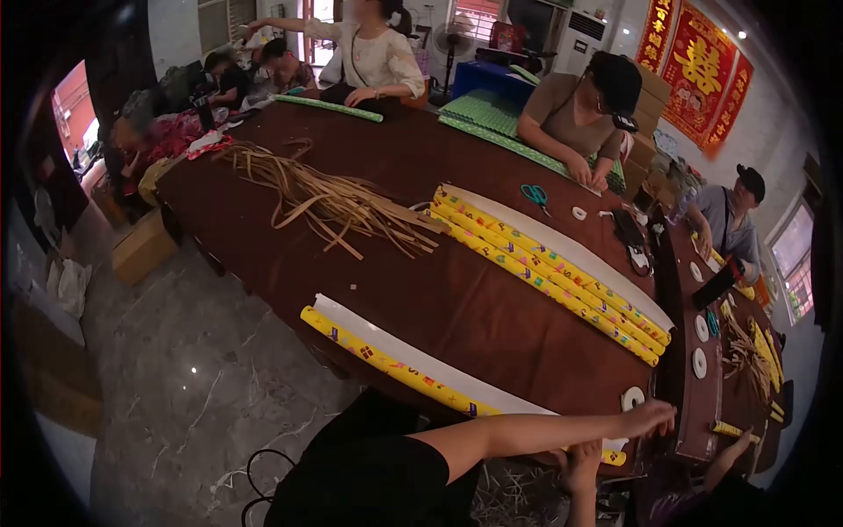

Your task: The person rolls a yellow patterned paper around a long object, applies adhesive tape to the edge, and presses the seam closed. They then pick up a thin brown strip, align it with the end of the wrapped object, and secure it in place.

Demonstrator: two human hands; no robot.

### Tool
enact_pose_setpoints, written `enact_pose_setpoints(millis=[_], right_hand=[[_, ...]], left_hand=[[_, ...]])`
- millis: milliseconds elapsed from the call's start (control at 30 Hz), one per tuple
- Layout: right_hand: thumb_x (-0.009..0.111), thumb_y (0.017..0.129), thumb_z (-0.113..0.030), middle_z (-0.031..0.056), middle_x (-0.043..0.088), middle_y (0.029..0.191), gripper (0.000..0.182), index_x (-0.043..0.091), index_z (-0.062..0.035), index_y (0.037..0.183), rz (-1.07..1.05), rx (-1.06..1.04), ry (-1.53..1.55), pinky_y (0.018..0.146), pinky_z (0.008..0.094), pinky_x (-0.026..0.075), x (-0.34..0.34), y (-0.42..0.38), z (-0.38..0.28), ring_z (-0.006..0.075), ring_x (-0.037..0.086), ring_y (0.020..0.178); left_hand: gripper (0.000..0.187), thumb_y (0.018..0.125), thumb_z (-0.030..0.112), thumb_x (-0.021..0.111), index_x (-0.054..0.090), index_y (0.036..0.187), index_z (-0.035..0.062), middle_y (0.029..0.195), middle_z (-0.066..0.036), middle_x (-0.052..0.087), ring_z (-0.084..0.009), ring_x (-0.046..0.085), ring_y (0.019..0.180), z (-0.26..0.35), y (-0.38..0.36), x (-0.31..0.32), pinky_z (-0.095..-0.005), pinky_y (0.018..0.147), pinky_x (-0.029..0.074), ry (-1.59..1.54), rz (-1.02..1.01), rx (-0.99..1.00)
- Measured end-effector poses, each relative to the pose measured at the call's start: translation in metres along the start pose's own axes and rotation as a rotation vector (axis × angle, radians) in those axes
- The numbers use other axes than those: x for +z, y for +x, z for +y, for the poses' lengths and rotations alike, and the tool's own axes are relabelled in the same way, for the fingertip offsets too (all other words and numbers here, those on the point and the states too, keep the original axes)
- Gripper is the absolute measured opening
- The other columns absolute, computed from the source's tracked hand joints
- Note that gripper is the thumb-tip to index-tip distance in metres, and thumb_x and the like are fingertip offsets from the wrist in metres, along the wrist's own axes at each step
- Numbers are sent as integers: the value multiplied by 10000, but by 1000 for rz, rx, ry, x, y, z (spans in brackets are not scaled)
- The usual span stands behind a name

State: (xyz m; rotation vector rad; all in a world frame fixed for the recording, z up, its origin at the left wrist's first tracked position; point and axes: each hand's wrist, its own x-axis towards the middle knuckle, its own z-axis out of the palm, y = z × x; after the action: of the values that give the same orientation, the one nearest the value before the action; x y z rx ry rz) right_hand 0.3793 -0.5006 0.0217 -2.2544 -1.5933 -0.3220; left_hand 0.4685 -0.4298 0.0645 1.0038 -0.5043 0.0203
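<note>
Squaring the yellow patterned wrapping-paper roll (391, 363) along the counter's (457, 334) near edge should matter most here, since its white flap (378, 329) lies loose along the far side and could skew if one end is pressed harder than the other. Your right hand (580, 468) is at the roll's right end, by the counter's near right corner; your left forearm partly covers the roll there, so you cannot tell from this view how firmly that grip is closed. Press lightly, as a thin paper tube would likely crease under a tight squeeze. Your left hand (652, 419) reaches across over the right one, fingers extended and loose, with nothing visible in its grip, just beside the white tape roll (632, 400) near the right edge. Mind that crossing: a dropped forearm could dent the roll. Leave the bundle of yellow rolls (553, 272) farther in undisturbed.
</note>
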Motion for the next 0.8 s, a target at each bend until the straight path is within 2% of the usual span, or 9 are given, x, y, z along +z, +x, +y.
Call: enact_pose_setpoints(millis=[67,167,267,300,367,467,567,700,800], right_hand=[[774,730,-219,153,596,1028,405,583,-24,1030,56,-58,28,807,477,415,7,-5,14,363,542,941],[765,750,-223,164,602,1030,415,592,-20,1068,-68,23,36,835,499,421,9,-15,34,378,552,972],[757,770,-226,175,608,1032,426,601,-16,1105,-193,104,36,863,520,427,2,-14,41,394,562,1003],[711,817,-301,146,555,891,338,571,-34,970,-41,68,49,779,449,395,-12,10,9,349,513,835],[716,812,-309,146,557,894,352,570,-31,970,-52,175,46,789,444,395,-43,38,-35,347,517,846],[713,813,-284,149,563,912,336,574,-28,982,-19,209,12,803,445,400,-35,34,-22,350,523,866],[710,814,-259,152,568,930,322,579,-26,994,-9,240,-5,818,445,406,-31,36,-14,354,529,886],[706,815,-226,156,575,955,306,584,-23,1010,-4,268,-25,838,446,412,-28,45,-12,360,536,912],[703,816,-202,159,581,973,296,588,-21,1022,0,293,-34,852,446,417,-26,50,-14,364,542,932]], left_hand=[[334,955,309,550,603,794,22,708,-80,633,-177,563,529,43,-30,31,-319,518,463,270,-216,166],[299,881,283,612,600,757,12,725,-122,622,-262,588,595,107,-111,30,-389,551,476,625,-333,213],[298,789,332,687,619,853,48,856,-123,590,-313,565,854,121,-191,-16,-432,739,471,1139,-149,389],[327,793,347,689,618,907,49,911,-117,583,-307,548,882,125,-217,-39,-419,771,460,1373,-51,346],[394,805,369,688,615,1018,45,1012,-108,565,-297,527,941,149,-265,-80,-404,826,447,1705,128,224],[479,826,392,687,610,1146,44,1121,-110,540,-288,512,1043,201,-330,-115,-407,898,442,1999,311,56],[538,825,467,684,611,1153,46,1176,-132,543,-301,507,1105,236,-376,-131,-417,960,418,2128,399,-79],[525,847,489,661,612,1108,37,1148,-130,549,-298,513,1093,244,-403,-153,-421,988,399,2079,498,-80],[505,850,475,663,610,1084,30,1130,-126,548,-298,519,1087,238,-407,-167,-417,989,401,1963,433,-75]])
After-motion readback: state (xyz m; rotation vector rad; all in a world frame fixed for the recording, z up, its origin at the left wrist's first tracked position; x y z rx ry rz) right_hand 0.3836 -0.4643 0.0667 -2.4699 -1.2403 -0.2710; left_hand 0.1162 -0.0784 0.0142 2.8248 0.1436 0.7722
